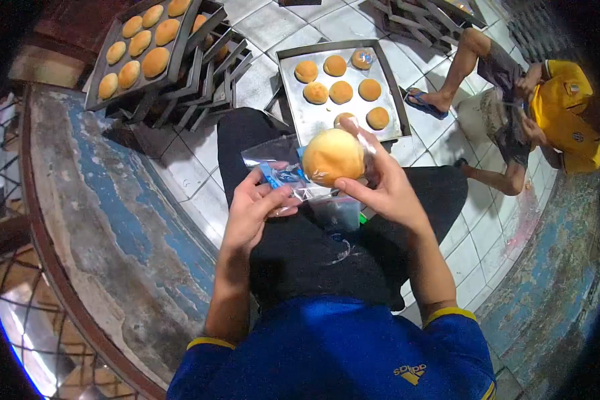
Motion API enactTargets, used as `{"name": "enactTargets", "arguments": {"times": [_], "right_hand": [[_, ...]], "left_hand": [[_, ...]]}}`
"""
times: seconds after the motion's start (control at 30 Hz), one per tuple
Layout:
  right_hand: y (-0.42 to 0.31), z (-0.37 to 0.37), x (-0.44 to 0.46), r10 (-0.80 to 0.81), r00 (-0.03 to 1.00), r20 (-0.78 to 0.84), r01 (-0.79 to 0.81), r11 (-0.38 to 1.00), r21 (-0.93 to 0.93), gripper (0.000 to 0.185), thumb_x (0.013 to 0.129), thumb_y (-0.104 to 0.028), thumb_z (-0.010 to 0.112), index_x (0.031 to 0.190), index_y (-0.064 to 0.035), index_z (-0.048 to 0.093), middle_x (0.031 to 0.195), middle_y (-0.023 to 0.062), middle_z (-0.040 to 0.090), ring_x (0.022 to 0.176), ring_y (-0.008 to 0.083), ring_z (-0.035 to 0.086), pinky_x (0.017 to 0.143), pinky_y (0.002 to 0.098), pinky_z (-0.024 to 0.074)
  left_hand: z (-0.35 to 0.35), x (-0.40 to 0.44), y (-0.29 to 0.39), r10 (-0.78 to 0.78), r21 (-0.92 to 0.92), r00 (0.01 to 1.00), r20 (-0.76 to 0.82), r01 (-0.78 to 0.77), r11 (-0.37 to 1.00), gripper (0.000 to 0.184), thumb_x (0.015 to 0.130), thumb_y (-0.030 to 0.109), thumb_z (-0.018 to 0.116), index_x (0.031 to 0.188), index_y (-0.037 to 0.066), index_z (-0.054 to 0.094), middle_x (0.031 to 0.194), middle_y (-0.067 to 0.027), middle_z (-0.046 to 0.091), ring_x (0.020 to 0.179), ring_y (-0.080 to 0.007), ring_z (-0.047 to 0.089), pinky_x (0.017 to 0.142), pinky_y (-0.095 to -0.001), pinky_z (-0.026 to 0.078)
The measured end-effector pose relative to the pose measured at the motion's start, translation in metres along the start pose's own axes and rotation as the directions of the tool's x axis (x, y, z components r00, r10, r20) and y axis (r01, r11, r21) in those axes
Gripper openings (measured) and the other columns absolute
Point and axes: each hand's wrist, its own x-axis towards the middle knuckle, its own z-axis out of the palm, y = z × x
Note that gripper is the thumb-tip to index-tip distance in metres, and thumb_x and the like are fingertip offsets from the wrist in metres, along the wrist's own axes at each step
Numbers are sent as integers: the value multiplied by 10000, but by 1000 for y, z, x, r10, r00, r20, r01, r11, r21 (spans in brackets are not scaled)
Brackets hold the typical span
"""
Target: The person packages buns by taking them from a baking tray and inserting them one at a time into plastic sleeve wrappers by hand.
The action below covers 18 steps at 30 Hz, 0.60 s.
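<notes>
A round golden bread bun (pixel 333 157) is gripped in my right hand (pixel 390 183), thumb across its near side and fingers round the far side. My left hand (pixel 257 207) pinches a clear plastic bag (pixel 283 175) with blue print, just left of the bun. The bag's edge meets the bun, but I cannot tell how far the bun is inside it. Below them, more clear plastic bags (pixel 337 213) lie on my lap. Beyond my hands, a metal tray (pixel 313 127) holds several buns, one of them in a printed wrapper (pixel 363 59) at its far right corner.
At the upper left, a tray of buns (pixel 100 100) tops a stack of dark metal trays (pixel 203 83). More trays (pixel 413 23) are stacked at the top right. A person in a yellow shirt (pixel 567 113) sits at the right. White tiles (pixel 273 30) cover the floor.
</notes>
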Motion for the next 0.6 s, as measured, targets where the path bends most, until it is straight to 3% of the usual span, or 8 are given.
{"name": "enactTargets", "arguments": {"times": [0.03,0.07,0.13,0.17,0.27,0.37,0.47,0.6], "right_hand": [[-12,-6,-4,34,996,88,-29,998,-55,888,912,-141,861,1600,12,320,1508,203,561,1363,276,597,1137,410,472],[-22,-10,-10,73,982,173,-55,992,-111,847,909,-174,872,1560,11,363,1451,212,612,1309,286,643,1121,404,483],[-30,-13,-21,100,977,189,-71,985,-156,829,860,-117,905,1517,-43,404,1353,167,657,1284,229,643,1084,368,512],[-30,-13,-24,141,952,272,-82,973,-217,843,848,-131,920,1506,-48,399,1318,150,661,1256,220,648,1071,365,513],[-36,-3,-24,169,903,395,-45,952,-304,795,822,-203,947,1446,-42,481,1214,108,658,1136,224,668,1026,381,522],[-52,1,-29,-54,868,493,327,809,-489,610,811,-297,926,1280,2,676,1201,150,650,1070,310,675,973,409,542],[-70,6,-39,122,810,574,265,797,-542,653,819,-306,915,1337,6,669,1243,175,655,1129,345,683,1019,419,538],[-68,18,-40,127,655,745,325,842,-430,637,867,-320,877,1367,15,669,1330,217,702,1235,371,683,1059,455,547]], "left_hand": [[-9,-6,6,-83,10,989,120,82,997,651,976,112,779,1543,49,464,1265,-168,734,1083,-243,757,907,-369,643],[-16,-9,9,-83,7,989,118,83,997,651,976,112,779,1543,49,464,1265,-168,734,1083,-243,757,907,-369,643],[-24,-13,14,-72,165,888,454,-4,986,778,942,182,836,1580,29,418,1418,-187,655,1301,-294,670,1068,-420,563],[-24,-13,20,-195,221,830,522,89,971,826,909,161,872,1585,13,420,1477,-151,617,1374,-241,596,1146,-395,483],[-1,-8,23,-334,406,684,648,61,912,816,871,154,907,1545,-5,474,1444,-103,642,1297,-169,619,1111,-342,503],[3,-13,23,-369,476,698,614,45,878,718,857,135,915,1460,-16,557,1349,-59,687,1207,-127,637,1069,-325,519],[10,-18,21,-313,484,712,628,-42,874,658,858,165,920,1404,1,592,1246,-44,708,1132,-119,639,1003,-318,529],[26,-20,8,-233,422,659,715,-141,895,629,842,198,936,1357,18,623,1156,-35,710,1061,-108,620,946,-309,520]]}}
